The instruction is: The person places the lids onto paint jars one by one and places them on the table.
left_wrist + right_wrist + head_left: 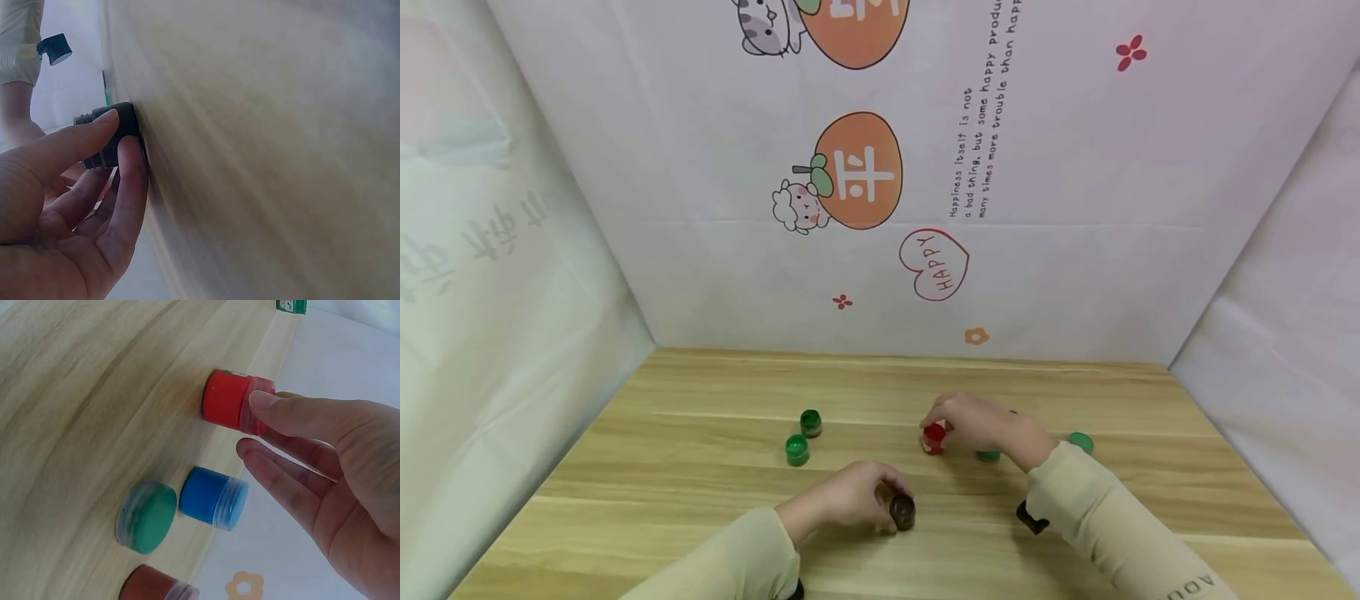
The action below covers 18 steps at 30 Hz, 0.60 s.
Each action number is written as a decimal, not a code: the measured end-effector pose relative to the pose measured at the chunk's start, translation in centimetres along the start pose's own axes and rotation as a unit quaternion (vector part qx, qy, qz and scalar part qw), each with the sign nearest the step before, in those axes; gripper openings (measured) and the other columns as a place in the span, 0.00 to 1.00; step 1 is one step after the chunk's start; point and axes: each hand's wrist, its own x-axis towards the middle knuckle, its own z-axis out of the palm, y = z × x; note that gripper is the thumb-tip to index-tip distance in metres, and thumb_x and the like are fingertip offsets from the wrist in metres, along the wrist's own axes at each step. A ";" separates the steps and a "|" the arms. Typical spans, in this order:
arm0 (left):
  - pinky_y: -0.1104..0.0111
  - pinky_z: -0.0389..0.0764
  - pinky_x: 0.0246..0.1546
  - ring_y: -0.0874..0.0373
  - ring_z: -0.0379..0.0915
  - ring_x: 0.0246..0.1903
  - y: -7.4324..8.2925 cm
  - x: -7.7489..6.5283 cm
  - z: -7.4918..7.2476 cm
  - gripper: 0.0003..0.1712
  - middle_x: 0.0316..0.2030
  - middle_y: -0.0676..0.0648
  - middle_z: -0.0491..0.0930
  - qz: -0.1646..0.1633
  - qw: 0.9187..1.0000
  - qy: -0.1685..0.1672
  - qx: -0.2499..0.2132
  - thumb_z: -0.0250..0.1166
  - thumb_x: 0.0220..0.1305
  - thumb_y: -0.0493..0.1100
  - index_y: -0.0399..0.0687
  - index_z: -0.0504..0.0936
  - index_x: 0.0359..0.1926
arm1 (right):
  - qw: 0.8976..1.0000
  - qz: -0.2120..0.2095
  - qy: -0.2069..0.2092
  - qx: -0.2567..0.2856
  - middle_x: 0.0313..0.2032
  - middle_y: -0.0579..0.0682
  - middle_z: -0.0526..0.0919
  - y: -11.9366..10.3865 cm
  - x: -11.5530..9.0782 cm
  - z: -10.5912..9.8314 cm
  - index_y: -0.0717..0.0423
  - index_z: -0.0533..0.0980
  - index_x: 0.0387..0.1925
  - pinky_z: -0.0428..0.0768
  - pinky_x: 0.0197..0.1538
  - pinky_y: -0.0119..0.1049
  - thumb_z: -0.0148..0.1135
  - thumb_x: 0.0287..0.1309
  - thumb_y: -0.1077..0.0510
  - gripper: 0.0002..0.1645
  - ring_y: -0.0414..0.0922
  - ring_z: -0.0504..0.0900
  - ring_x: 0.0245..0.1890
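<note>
My left hand (857, 497) grips a small dark paint jar (902, 512) near the middle front of the table. In the left wrist view the dark jar (119, 134), with a ridged neck, sits between thumb and fingers, its base at the tabletop. Farther back, my right hand (973, 419) pinches a red paint jar (933, 439) by its clear upper rim. The right wrist view shows the thumb on the rim of the red jar (225, 400), which stands on the table. Beside it are a blue jar (203, 494) and a green lid (153, 515).
Two green jars (797, 450) stand left of centre. A brownish-red jar (149, 585) lies past the blue one. Another green lid (1081, 442) rests right of my right forearm, and a green piece (988, 456) shows partly under it. A printed white sheet (1060, 283) closes off the back.
</note>
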 end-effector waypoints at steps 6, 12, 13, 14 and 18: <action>0.71 0.77 0.41 0.66 0.75 0.38 0.2 0.2 0.0 0.20 0.41 0.55 0.83 0.006 1.000 0.008 0.027 0.79 0.50 0.28 0.43 0.88 0.45 | 0.999 0.022 0.007 0.022 0.51 0.56 0.85 0.1 -0.4 -0.7 0.63 0.84 0.53 0.83 0.49 0.45 0.66 0.65 0.68 0.15 0.52 0.84 0.47; 0.71 0.80 0.38 0.64 0.78 0.34 0.5 0.1 -0.5 0.19 0.37 0.54 0.82 -0.005 1.000 0.020 0.012 0.79 0.50 0.29 0.43 0.88 0.45 | 0.999 0.031 0.019 0.035 0.54 0.57 0.84 0.0 -1.3 -1.7 0.62 0.83 0.54 0.82 0.53 0.48 0.64 0.67 0.68 0.15 0.56 0.83 0.53; 0.71 0.80 0.38 0.64 0.79 0.33 0.5 0.1 -0.7 0.19 0.36 0.54 0.82 -0.005 1.000 0.023 0.011 0.79 0.50 0.29 0.43 0.88 0.44 | 0.999 0.026 0.023 0.036 0.54 0.57 0.84 0.1 -1.5 -1.8 0.63 0.83 0.54 0.82 0.52 0.47 0.63 0.67 0.68 0.15 0.55 0.83 0.51; 0.71 0.80 0.38 0.63 0.79 0.33 0.6 0.1 -0.8 0.18 0.35 0.54 0.82 -0.006 1.000 0.026 0.009 0.79 0.50 0.29 0.43 0.88 0.44 | 0.999 0.021 0.026 0.037 0.53 0.57 0.84 0.2 -1.7 -1.9 0.63 0.83 0.54 0.82 0.52 0.47 0.63 0.67 0.68 0.15 0.55 0.83 0.51; 0.69 0.82 0.38 0.62 0.81 0.34 0.6 0.1 -1.4 0.18 0.36 0.53 0.82 -0.002 0.999 0.038 0.001 0.80 0.50 0.30 0.42 0.89 0.43 | 0.999 0.006 0.037 0.030 0.51 0.57 0.85 0.9 -2.6 -2.3 0.65 0.83 0.53 0.83 0.50 0.46 0.64 0.67 0.68 0.15 0.55 0.84 0.50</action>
